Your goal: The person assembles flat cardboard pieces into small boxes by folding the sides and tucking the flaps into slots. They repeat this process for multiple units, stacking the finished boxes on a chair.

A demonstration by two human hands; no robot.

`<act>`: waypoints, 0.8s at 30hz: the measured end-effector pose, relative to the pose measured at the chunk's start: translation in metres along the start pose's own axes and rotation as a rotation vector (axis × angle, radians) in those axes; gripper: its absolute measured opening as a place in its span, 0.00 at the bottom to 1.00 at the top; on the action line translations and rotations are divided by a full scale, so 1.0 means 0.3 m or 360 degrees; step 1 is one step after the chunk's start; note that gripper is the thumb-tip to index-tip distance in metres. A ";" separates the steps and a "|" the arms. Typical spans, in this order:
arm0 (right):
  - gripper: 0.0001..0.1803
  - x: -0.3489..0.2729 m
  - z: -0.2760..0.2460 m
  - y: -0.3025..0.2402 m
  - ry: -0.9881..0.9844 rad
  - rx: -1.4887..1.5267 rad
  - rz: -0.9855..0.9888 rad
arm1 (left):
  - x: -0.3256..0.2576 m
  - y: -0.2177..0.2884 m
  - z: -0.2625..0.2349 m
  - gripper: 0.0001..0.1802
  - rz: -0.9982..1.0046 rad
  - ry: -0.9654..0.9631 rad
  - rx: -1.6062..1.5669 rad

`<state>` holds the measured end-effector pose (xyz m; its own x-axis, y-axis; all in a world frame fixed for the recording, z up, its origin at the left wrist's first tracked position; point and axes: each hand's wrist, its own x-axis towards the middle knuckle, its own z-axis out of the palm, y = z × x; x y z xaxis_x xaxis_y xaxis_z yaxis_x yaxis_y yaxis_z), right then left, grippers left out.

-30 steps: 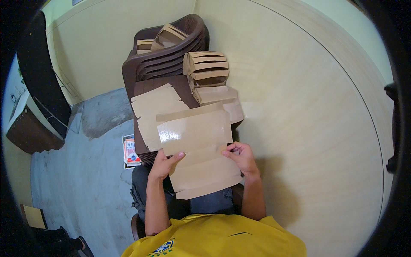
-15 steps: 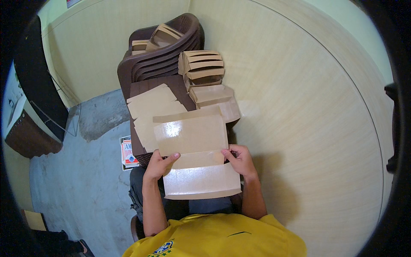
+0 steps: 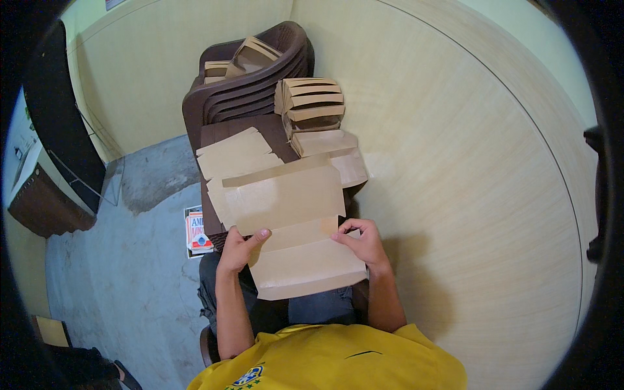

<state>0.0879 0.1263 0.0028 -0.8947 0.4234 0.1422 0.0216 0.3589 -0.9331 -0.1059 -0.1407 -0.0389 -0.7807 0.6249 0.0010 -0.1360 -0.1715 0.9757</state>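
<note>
Above my lap I hold a creased brown cardboard box blank [image 3: 299, 205], with a large panel at the far side and a smaller one toward me. My left hand [image 3: 240, 249] pinches its left edge at the middle strip, thumb on top. On the opposite edge, my right hand [image 3: 362, 242] grips the same strip between thumb and curled fingers. Just beyond it, more flat cardboard blanks [image 3: 240, 153] lie on the brown seat, partly covered by the held piece.
Stacked brown plastic chairs [image 3: 253, 97] stand ahead. Folded boxes [image 3: 311, 101] are piled at their right side, with an open box [image 3: 348, 166] in front and others [image 3: 253, 55] on top. Printed papers [image 3: 197, 231] lie on the floor at left. A pale panelled wall [image 3: 481, 182] runs along the right.
The cardboard blank has tilted and turned slightly, its far panel shifting left, and the bright glare on it has gone. My right fingers have moved a little inward along its edge.
</note>
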 end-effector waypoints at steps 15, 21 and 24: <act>0.12 0.053 -0.024 0.024 0.0492 0.0997 0.0462 | -0.015 -0.014 0.019 0.64 0.0030 -0.0097 -0.0504; 0.22 0.043 -0.039 0.055 0.0242 0.0730 0.0431 | -0.014 0.020 -0.024 0.38 0.0105 -0.0136 0.0170; 0.22 0.054 -0.020 0.081 0.0260 0.0533 0.0373 | -0.028 0.045 -0.005 0.43 0.0138 -0.0188 0.0223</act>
<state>0.0767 0.1467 -0.0155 -0.8000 0.5969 -0.0606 0.0454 -0.0405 -0.9982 -0.1021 -0.1494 -0.0261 -0.7077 0.6988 0.1042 0.0213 -0.1263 0.9918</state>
